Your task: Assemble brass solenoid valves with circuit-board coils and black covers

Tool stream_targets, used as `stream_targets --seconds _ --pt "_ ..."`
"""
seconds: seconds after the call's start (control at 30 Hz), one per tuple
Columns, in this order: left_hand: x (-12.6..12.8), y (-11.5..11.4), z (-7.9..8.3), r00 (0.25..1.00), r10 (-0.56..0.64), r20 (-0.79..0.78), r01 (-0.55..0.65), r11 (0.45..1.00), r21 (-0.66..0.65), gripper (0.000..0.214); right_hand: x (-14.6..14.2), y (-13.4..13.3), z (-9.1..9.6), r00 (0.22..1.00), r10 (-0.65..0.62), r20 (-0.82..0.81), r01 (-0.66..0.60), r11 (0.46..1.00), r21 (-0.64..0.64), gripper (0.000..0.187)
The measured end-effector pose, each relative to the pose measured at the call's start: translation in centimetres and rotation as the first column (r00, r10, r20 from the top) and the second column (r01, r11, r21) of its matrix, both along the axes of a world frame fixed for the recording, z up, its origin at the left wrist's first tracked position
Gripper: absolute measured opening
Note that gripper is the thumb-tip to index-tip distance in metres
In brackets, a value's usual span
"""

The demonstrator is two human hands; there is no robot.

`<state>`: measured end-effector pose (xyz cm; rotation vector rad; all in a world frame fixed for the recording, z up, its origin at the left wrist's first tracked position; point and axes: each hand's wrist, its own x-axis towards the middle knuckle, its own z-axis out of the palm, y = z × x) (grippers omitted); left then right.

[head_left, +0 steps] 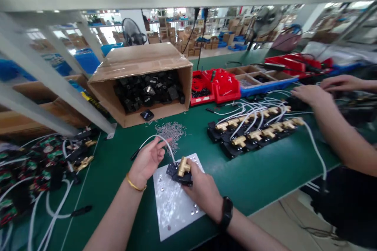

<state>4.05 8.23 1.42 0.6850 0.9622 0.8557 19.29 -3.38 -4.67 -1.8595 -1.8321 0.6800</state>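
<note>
My right hand (204, 188) grips a black plastic housing with a brass tee fitting (183, 167) on top. The housing (173, 171) is over a silvery metal plate (169, 211) that bears several small round studs. From the housing a white cable (169, 147) arcs up to the left and ends in a black connector (134, 154). My left hand (149, 159) is palm up beside that cable, its fingers loosely curled and apart. The cable runs across the fingertips; a firm grip on it does not show. A heap of small screws (172, 133) lies just beyond my hands.
A carton (138, 115) of black parts stands at the back, beside red bins (225, 86) and a divided tray (262, 88). Rows of housings with brass tees (255, 135) lie at right, near a co-worker's hands (312, 96). Wired assemblies (44, 160) fill the left; a shelf post (55, 74) slants there.
</note>
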Motion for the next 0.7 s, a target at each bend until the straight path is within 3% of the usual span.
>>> stream_targets --seconds 0.07,0.13,0.2,0.3,0.4,0.47,0.57,0.7 --pt "1.5 -0.1 0.9 0.99 0.124 -0.071 -0.111 0.98 0.167 0.015 0.0 0.0 0.3 0.999 -0.013 -0.034 0.014 1.0 0.02 0.067" --pt "3.2 -1.0 1.9 0.959 0.215 -0.186 -0.131 0.914 0.383 0.028 0.1 -0.2 0.8 0.996 -0.023 -0.081 0.027 0.998 0.056 0.066" --pt "5.0 -2.4 3.3 0.927 0.188 -0.325 0.018 0.843 0.537 0.039 0.5 -0.7 1.3 0.99 -0.048 -0.133 0.062 0.993 0.102 0.065" --pt "8.4 -4.5 6.2 0.866 0.1 -0.491 0.291 0.698 0.654 0.04 2.1 -1.7 2.1 0.966 -0.131 -0.221 0.176 0.964 0.198 0.066" --pt "12.7 -5.8 8.9 0.867 0.019 -0.497 0.39 0.594 0.704 0.034 5.6 -3.0 2.5 0.919 -0.272 -0.286 0.351 0.895 0.277 0.068" --pt "15.4 -6.0 9.5 0.9 -0.049 -0.433 0.377 0.587 0.716 0.031 8.5 -3.9 2.5 0.881 -0.366 -0.298 0.452 0.838 0.306 0.066" --pt "17.9 -5.6 8.2 0.95 -0.114 -0.292 0.295 0.637 0.712 0.029 12.2 -5.5 2.2 0.848 -0.442 -0.294 0.523 0.787 0.327 0.063" --pt "18.6 -4.5 4.9 0.971 -0.105 -0.215 0.225 0.706 0.672 0.031 13.1 -6.9 0.9 0.874 -0.41 -0.26 0.472 0.843 0.259 0.067"
